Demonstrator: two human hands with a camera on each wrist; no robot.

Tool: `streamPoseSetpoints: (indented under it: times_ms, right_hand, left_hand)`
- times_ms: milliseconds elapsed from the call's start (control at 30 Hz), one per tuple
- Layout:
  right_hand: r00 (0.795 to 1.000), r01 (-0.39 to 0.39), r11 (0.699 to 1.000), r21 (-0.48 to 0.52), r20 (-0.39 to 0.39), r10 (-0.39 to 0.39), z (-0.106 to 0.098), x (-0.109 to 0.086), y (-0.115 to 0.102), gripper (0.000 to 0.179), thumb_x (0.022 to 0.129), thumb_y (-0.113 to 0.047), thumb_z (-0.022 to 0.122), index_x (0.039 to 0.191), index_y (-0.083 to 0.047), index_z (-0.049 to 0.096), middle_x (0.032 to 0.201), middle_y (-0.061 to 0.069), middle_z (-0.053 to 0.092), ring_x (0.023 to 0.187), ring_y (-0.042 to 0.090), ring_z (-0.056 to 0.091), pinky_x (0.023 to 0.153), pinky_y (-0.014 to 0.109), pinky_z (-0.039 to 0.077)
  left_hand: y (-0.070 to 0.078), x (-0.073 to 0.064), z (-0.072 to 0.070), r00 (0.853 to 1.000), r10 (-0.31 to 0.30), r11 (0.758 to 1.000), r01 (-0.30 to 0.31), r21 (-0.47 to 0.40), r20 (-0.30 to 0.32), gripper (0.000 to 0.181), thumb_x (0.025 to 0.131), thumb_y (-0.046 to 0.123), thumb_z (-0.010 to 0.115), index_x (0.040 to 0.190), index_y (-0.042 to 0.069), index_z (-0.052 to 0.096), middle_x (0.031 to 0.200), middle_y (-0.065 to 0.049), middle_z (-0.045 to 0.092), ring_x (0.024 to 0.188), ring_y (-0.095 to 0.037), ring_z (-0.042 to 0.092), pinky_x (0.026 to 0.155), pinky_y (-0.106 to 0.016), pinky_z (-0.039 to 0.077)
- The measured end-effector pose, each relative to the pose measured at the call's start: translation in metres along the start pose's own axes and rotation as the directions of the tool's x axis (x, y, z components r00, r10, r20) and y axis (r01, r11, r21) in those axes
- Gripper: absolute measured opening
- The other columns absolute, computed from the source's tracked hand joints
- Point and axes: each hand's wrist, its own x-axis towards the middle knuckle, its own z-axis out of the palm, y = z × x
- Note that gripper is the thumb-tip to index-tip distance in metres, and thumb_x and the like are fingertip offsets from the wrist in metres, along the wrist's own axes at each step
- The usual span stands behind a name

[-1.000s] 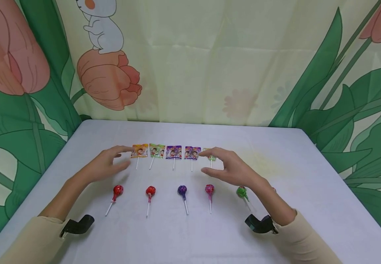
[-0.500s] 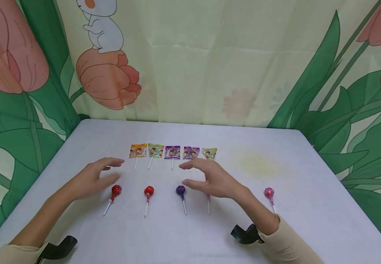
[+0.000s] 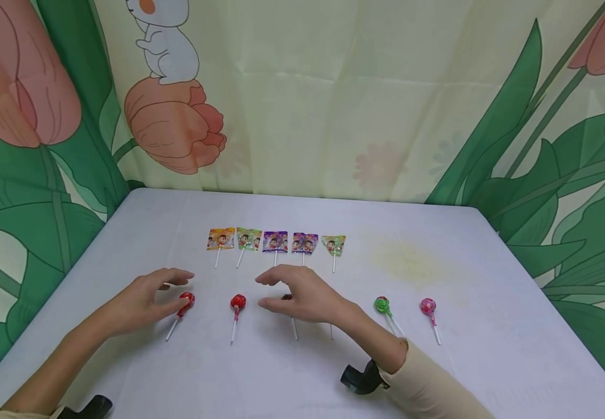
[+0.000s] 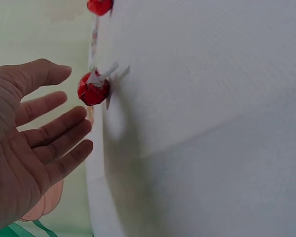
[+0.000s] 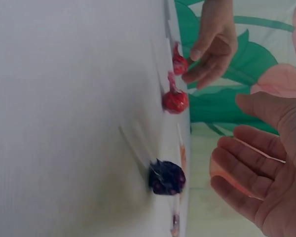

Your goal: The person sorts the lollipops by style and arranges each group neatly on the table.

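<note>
My left hand (image 3: 147, 302) hovers with relaxed fingers by the leftmost red lollipop (image 3: 187, 299), its thumb overlapping the candy in the head view. In the left wrist view that red lollipop (image 4: 93, 90) shows just beyond the fingertips, and nothing is in the hand. My right hand (image 3: 307, 295) is held over the purple lollipop, mostly covering it in the head view; fingers and thumb are spread apart and hold nothing. The purple lollipop (image 5: 166, 177) is plain in the right wrist view. A second red lollipop (image 3: 237, 302) lies between the hands. A pink lollipop's head is hidden under the right hand.
Behind the hands runs a row of flat-wrapped lollipops: orange (image 3: 220, 239), green (image 3: 248, 239), purple (image 3: 275, 242), another purple (image 3: 304, 243) and green (image 3: 333, 244). Right of my arm lie a green ball lollipop (image 3: 382, 305) and a pink one (image 3: 428, 307). A white cloth covers the table (image 3: 202, 378).
My right hand has moved left and nearer, from the wrapped row to over the purple lollipop, uncovering the green and pink ones. My left hand has drawn back toward the leftmost red lollipop.
</note>
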Motion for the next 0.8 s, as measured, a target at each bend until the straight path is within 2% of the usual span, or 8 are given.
streamPoseSetpoints:
  times_ms: [167,500,800]
  right_hand:
    - [1.0,0.016,1.0,-0.019,0.021,-0.016,0.011,0.01,-0.001,0.036,0.095,-0.02,0.073,0.127,-0.005,0.068,0.124,0.007,0.072,0.112,0.02,0.066,0.093,0.037,0.056]
    - [0.993,-0.014,1.0,-0.016,0.119,0.016,0.03,0.027,-0.001,0.035,0.095,-0.02,0.073,0.128,-0.009,0.069,0.123,0.001,0.072,0.112,0.013,0.066,0.099,0.023,0.05]
    - [0.993,-0.048,0.998,-0.045,0.106,0.052,0.043,0.036,-0.002,0.03,0.096,-0.019,0.073,0.123,-0.009,0.071,0.115,0.001,0.073,0.105,0.011,0.068,0.092,0.017,0.051]
  left_hand:
    - [-0.001,-0.001,0.003,1.0,-0.011,1.0,0.011,-0.011,0.019,0.049,0.087,0.018,0.081,0.13,0.002,0.064,0.124,-0.012,0.068,0.113,-0.032,0.064,0.092,-0.048,0.058]
    - [-0.004,-0.002,0.003,0.998,0.01,1.0,-0.009,-0.016,0.057,0.048,0.086,0.014,0.082,0.129,0.002,0.064,0.118,-0.006,0.07,0.109,-0.027,0.066,0.092,-0.046,0.058]
    - [-0.005,-0.001,0.005,0.998,-0.004,1.0,0.005,-0.009,0.06,0.041,0.088,0.015,0.081,0.125,0.005,0.068,0.118,-0.006,0.07,0.108,-0.026,0.066,0.092,-0.047,0.058]
